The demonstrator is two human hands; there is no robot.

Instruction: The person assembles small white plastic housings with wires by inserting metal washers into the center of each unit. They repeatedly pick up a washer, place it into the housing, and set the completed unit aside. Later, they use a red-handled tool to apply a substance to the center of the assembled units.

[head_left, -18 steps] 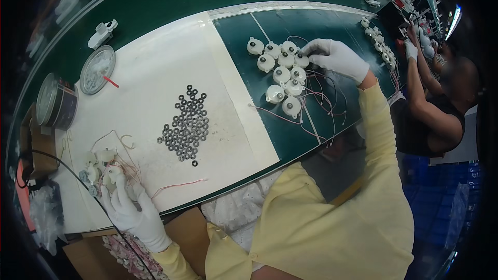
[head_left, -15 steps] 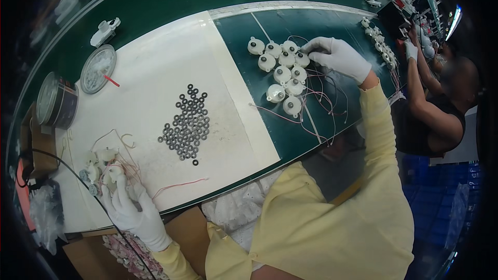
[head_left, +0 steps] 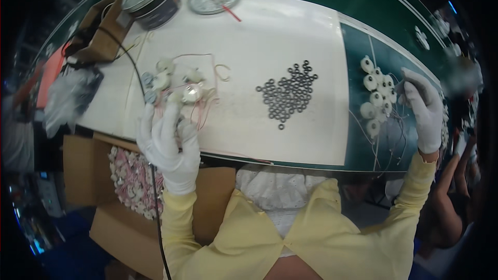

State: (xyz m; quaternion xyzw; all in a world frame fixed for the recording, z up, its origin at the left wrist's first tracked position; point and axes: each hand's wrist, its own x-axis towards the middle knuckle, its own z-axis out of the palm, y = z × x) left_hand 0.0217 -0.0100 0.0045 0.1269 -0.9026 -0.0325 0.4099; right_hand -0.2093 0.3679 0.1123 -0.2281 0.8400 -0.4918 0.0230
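Note:
My left hand [head_left: 171, 148], in a white glove, is stretched over the table's near left edge, fingers apart. Its fingertips reach a small group of round white motor-like parts [head_left: 193, 92] with pink wires; whether they touch is blurred. Farther right, my right hand [head_left: 423, 106], also gloved, hovers just beside a cluster of round white parts [head_left: 370, 82] with dark centres. Its thumb and fingers are apart, and no part shows between them. Thin wires [head_left: 397, 135] trail from that cluster over the green surface. Many small dark rings [head_left: 288, 93] lie between my hands on the white sheet.
A metal tin [head_left: 151, 4], a round lid [head_left: 207, 4] with whitish paste and a red stick, and an open carton [head_left: 101, 33] stand at the back left. Below the table edge is a box of pink-wired parts [head_left: 129, 181]. A black cable [head_left: 136, 67] crosses the left side.
The view has swung left, shifting the table contents rightward in the picture. My right hand has come slightly away from the cluster's edge; my left hand stays by the wired parts.

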